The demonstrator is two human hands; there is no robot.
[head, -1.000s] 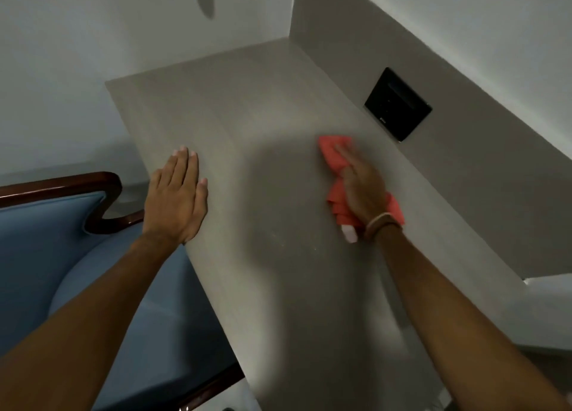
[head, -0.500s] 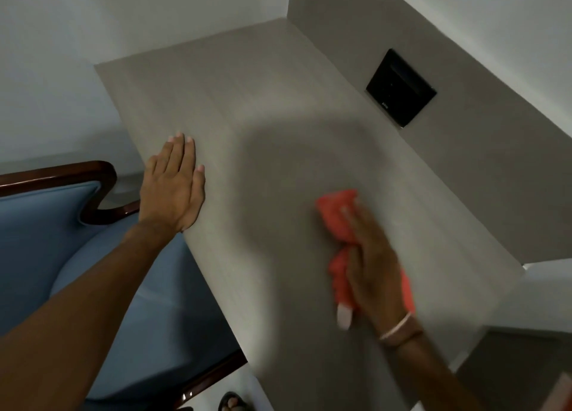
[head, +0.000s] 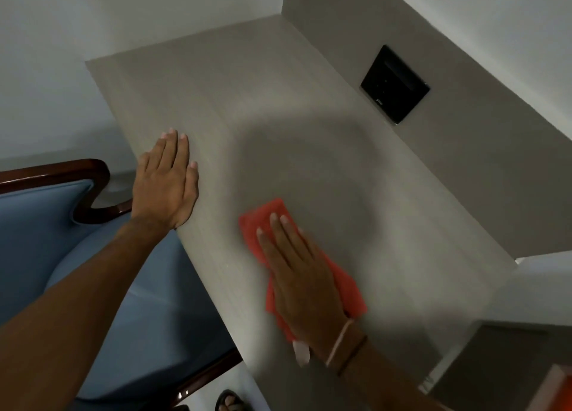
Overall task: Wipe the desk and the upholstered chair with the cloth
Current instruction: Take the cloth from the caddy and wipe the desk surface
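- The crumpled red cloth (head: 346, 287) lies on the pale grey wood-grain desk (head: 247, 95), towards its near end, pinned under our right hand (head: 301, 279), which lies flat with fingers straight, pressing, not clenching.
- The cloth's long axis runs near to far along the desk.
- Our left hand (head: 165, 183) rests open on the desk's left edge, holding nothing.
- The blue upholstered chair with dark wooden frame (head: 55, 231) sits left of the desk, nearer our left hand, so we judge the cloth must cross leftward.

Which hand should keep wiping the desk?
Right. The right hand lies flat on the red cloth, pressing it to the desk. The left hand is bare, braced flat at the desk's edge beside the chair.
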